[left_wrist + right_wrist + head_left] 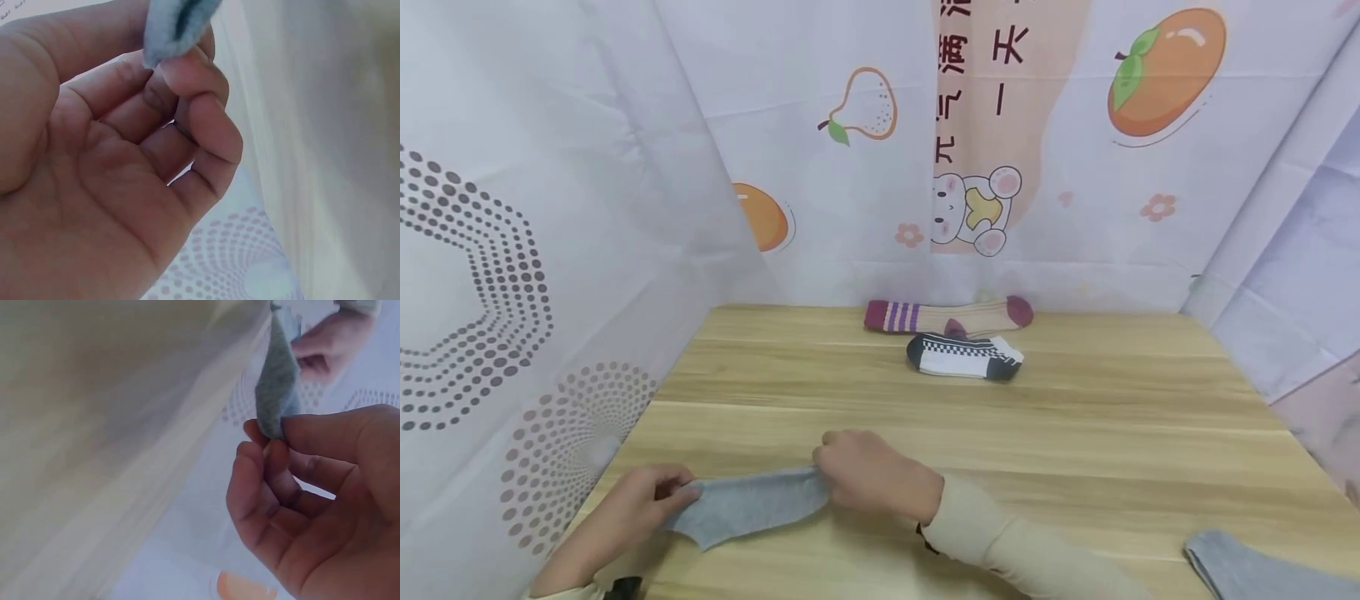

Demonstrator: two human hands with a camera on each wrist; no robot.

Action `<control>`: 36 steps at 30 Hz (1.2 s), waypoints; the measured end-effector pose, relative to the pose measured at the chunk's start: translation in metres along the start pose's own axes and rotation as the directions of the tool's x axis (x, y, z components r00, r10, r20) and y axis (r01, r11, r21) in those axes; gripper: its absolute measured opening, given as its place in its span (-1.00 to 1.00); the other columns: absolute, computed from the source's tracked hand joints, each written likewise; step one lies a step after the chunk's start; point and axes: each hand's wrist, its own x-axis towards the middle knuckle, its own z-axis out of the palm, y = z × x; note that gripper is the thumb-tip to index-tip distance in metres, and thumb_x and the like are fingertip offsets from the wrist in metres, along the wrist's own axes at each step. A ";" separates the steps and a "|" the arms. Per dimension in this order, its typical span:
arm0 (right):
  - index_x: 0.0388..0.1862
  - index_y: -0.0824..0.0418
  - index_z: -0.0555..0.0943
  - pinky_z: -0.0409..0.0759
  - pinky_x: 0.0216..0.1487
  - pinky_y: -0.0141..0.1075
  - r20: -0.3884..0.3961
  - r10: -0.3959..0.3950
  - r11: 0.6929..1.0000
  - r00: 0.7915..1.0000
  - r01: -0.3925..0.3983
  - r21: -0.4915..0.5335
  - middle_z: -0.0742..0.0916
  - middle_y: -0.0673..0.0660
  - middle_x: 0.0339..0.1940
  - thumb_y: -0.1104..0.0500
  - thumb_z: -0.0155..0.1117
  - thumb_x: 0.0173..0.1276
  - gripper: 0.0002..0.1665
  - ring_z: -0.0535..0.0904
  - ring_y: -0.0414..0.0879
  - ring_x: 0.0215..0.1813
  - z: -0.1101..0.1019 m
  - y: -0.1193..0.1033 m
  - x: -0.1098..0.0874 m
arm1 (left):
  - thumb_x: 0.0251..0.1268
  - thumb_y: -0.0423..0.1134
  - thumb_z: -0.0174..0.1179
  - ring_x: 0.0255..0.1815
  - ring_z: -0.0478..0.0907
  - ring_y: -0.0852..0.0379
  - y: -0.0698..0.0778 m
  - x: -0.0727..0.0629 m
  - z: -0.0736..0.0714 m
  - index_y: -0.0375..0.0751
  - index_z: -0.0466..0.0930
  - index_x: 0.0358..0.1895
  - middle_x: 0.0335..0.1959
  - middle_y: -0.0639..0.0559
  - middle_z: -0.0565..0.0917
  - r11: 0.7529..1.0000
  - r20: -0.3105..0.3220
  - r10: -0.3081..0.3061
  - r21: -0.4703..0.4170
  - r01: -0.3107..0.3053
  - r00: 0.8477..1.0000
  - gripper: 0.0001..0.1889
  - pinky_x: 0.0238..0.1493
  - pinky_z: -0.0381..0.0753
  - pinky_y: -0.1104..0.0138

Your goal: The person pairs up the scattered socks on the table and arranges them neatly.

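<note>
A grey sock (752,504) is stretched sideways between both hands, over the table's front left part. My left hand (636,508) pinches one end between thumb and fingers; in the left wrist view a bit of the grey fabric (178,31) shows at the fingertips. My right hand (868,475) pinches the other end, and the right wrist view shows the sock (278,387) hanging as a narrow fold from thumb and forefinger. Another grey sock (1262,567) lies at the front right corner, partly cut off by the frame.
Towards the back of the wooden table (1112,433) lie a cream sock with maroon ends and purple stripes (940,317) and a white and black checked sock (962,358). Printed curtains (820,167) hang behind and along the left side.
</note>
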 end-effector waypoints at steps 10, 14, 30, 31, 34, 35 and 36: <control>-0.29 0.12 0.70 0.49 -0.42 -0.46 -0.018 0.117 0.981 0.993 -0.113 0.155 0.60 -0.07 -0.42 0.26 0.35 0.25 -0.93 0.43 -0.28 -0.44 -0.012 0.037 -0.025 | 0.32 -0.28 0.29 -0.63 0.25 0.43 0.024 0.025 0.011 0.00 0.57 -0.44 -0.64 0.34 0.36 0.989 -0.060 0.136 0.069 -0.131 0.989 -0.83 -0.62 0.37 0.44; -0.31 0.12 0.70 0.52 -0.40 -0.44 -0.034 0.133 0.977 0.991 -0.125 0.174 0.61 -0.07 -0.42 0.27 0.31 0.28 -0.93 0.45 -0.28 -0.44 -0.013 0.047 -0.037 | 0.31 -0.28 0.30 -0.63 0.23 0.44 0.035 0.033 0.015 0.00 0.57 -0.42 -0.65 0.34 0.33 0.986 -0.053 0.152 0.082 -0.147 0.987 -0.85 -0.61 0.35 0.44; -0.37 0.12 0.68 0.51 -0.41 -0.41 -0.107 0.166 0.973 0.980 -0.145 0.179 0.55 -0.10 -0.49 0.22 0.27 0.37 -0.89 0.41 -0.28 -0.46 -0.023 0.073 -0.089 | 0.34 -0.31 0.27 -0.65 0.22 0.45 0.076 0.062 0.028 -0.06 0.63 -0.33 -0.65 0.36 0.37 0.965 0.018 0.261 0.032 -0.262 0.965 -0.92 -0.60 0.40 0.43; -0.37 0.12 0.67 0.51 -0.41 -0.41 -0.106 0.172 0.971 0.979 -0.151 0.186 0.55 -0.10 -0.49 0.21 0.27 0.38 -0.89 0.41 -0.28 -0.47 -0.023 0.075 -0.092 | 0.35 -0.30 0.27 -0.65 0.23 0.45 0.078 0.064 0.029 -0.05 0.63 -0.34 -0.65 0.35 0.39 0.966 0.021 0.257 0.031 -0.258 0.966 -0.92 -0.59 0.40 0.43; -0.35 0.11 0.67 0.52 -0.40 -0.42 -0.099 0.195 0.962 0.976 -0.171 0.213 0.54 -0.12 -0.48 0.20 0.28 0.39 -0.91 0.42 -0.29 -0.46 -0.025 0.078 -0.102 | 0.34 -0.30 0.28 -0.65 0.24 0.45 0.083 0.069 0.032 -0.04 0.63 -0.35 -0.65 0.35 0.40 0.962 0.021 0.270 0.036 -0.270 0.963 -0.91 -0.60 0.41 0.43; -0.35 0.11 0.67 0.51 -0.40 -0.41 -0.100 0.200 0.960 0.975 -0.175 0.219 0.54 -0.12 -0.48 0.20 0.28 0.39 -0.90 0.42 -0.29 -0.47 -0.025 0.080 -0.104 | 0.33 -0.31 0.29 -0.65 0.24 0.45 0.085 0.070 0.032 -0.03 0.62 -0.36 -0.66 0.35 0.40 0.963 0.023 0.267 0.038 -0.267 0.964 -0.90 -0.59 0.42 0.44; -0.35 0.11 0.66 0.51 -0.40 -0.41 -0.100 0.206 0.958 0.973 -0.180 0.222 0.53 -0.12 -0.48 0.20 0.28 0.39 -0.90 0.41 -0.29 -0.47 -0.025 0.081 -0.107 | 0.33 -0.30 0.29 -0.65 0.25 0.45 0.087 0.072 0.033 -0.03 0.62 -0.37 -0.66 0.35 0.40 0.964 0.028 0.261 0.035 -0.262 0.965 -0.89 -0.59 0.42 0.43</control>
